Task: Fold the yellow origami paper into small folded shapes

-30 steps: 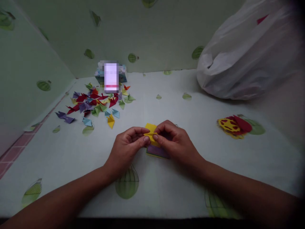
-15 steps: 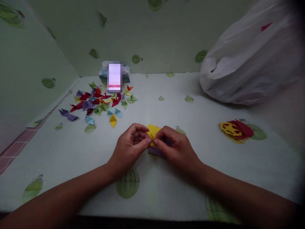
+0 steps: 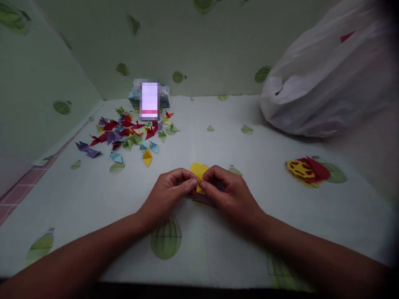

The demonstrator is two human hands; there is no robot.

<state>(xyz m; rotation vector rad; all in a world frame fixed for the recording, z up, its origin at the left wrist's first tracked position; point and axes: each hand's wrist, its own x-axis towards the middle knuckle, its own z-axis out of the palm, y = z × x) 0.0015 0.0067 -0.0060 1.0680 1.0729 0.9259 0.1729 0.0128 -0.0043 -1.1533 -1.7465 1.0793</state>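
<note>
Between my hands is a small piece of folded yellow origami paper (image 3: 198,171), partly covered by my fingers. My left hand (image 3: 175,185) pinches its left edge between thumb and fingers. From the other side, my right hand (image 3: 226,187) pinches it with thumb and curled fingers. Just beneath lies a stack of paper squares (image 3: 204,200), dark purple on top with a yellow edge showing, largely hidden under my right hand.
Many folded paper cranes (image 3: 124,133) in mixed colours lie at the back left, before a blurred phone (image 3: 150,99) leaning on a box. A white plastic bag (image 3: 321,87) bulges at the back right. Red and yellow paper cut-outs (image 3: 307,170) lie at the right.
My left hand's fingers have shifted and closed more tightly by the yellow paper, which tilts slightly differently. My right hand stays nearly in place.
</note>
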